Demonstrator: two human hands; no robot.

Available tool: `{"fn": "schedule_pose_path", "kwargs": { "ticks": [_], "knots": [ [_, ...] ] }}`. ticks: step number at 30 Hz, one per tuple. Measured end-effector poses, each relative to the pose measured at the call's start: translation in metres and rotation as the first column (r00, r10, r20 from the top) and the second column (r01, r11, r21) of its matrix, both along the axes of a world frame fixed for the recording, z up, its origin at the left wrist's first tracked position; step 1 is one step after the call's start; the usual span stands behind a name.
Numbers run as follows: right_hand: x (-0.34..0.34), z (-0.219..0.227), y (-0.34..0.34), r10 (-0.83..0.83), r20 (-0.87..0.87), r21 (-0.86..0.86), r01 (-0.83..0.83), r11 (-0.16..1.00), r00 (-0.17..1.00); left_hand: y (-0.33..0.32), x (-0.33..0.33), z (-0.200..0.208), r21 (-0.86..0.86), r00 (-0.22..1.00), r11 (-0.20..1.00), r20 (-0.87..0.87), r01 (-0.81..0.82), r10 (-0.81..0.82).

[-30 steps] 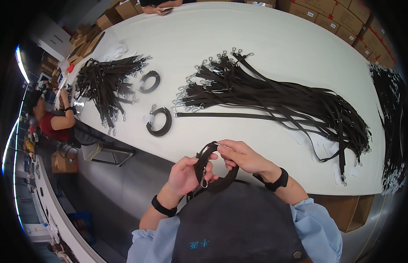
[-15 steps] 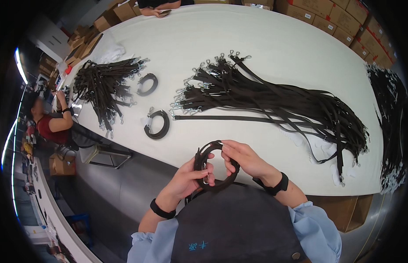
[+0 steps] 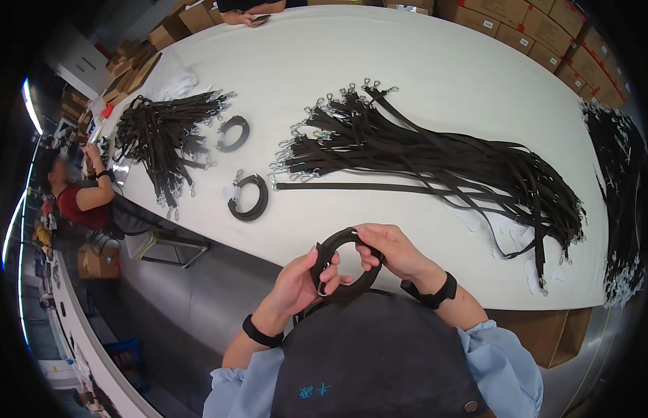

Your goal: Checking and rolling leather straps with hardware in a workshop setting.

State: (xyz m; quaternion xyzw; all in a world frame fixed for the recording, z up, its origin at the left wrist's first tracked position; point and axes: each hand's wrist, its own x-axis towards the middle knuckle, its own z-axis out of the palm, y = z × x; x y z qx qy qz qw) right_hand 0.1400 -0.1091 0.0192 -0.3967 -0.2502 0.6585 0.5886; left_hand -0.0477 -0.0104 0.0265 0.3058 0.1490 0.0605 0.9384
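Note:
Between my hands is a black strap (image 3: 329, 252) wound into a ring, held up just off the table's near edge. My left hand (image 3: 296, 282) closes round the ring's left side, with a bit of metal hardware showing by the fingers. At the upper right of the ring, my right hand (image 3: 390, 252) pinches the strap between thumb and fingers. Two more coiled straps lie on the table: a black coil (image 3: 253, 198) with a metal clip, and a smaller coil (image 3: 234, 134) beyond it.
On the white table (image 3: 282, 70) a long pile of black straps (image 3: 435, 150) with metal clips stretches rightward; a shorter strap pile (image 3: 160, 136) lies left. More straps (image 3: 616, 202) hang at the far right. Cardboard boxes (image 3: 533, 35) stand behind. A co-worker (image 3: 87, 191) is at left; another person's hand (image 3: 251, 19) is at the far edge.
The ring has turned a little in my hands, and its loops now sit closer together. My left fingers have shifted along its inner side. The coils on the table stay put.

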Motion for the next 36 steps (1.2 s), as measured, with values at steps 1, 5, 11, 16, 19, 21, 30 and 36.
{"fn": "schedule_pose_path", "kwargs": {
  "ticks": [1,5,11,16,19,21,30,36],
  "knots": [
    [0.000,0.000,0.000,-0.007,-0.011,-0.001,0.007,1.000,1.000,-0.002,0.002,0.000,0.035,0.999,0.999,0.022,-0.041,0.041],
    [0.003,-0.002,0.002,-0.003,-0.097,0.020,0.005,1.000,0.995,-0.001,0.005,0.005,-0.053,0.999,0.999,0.048,0.004,-0.001],
    [0.004,-0.005,0.002,0.000,-0.181,-0.008,-0.002,1.000,0.983,-0.001,0.007,-0.009,-0.183,0.987,0.981,0.156,0.062,-0.033],
    [0.004,-0.007,-0.003,0.005,-0.150,-0.001,-0.005,1.000,0.989,-0.005,0.006,-0.005,0.043,0.999,0.998,0.036,0.034,-0.036],
    [0.003,-0.006,-0.004,-0.002,-0.136,-0.001,0.002,1.000,0.991,-0.005,0.005,-0.002,0.066,0.999,0.997,0.022,0.048,-0.050],
    [0.004,-0.006,-0.006,-0.006,-0.126,0.003,0.007,1.000,0.992,-0.004,0.004,0.006,0.095,0.997,0.993,-0.009,0.077,-0.077],
    [-0.004,-0.002,-0.003,-0.035,-0.034,-0.016,0.034,0.999,0.999,-0.009,0.006,0.016,-0.246,0.998,0.967,-0.032,-0.061,0.055],
    [-0.002,0.004,-0.003,-0.073,0.118,-0.016,0.075,0.997,0.990,-0.008,0.012,0.016,-0.234,0.979,0.953,-0.113,-0.192,0.169]
  ]
}}
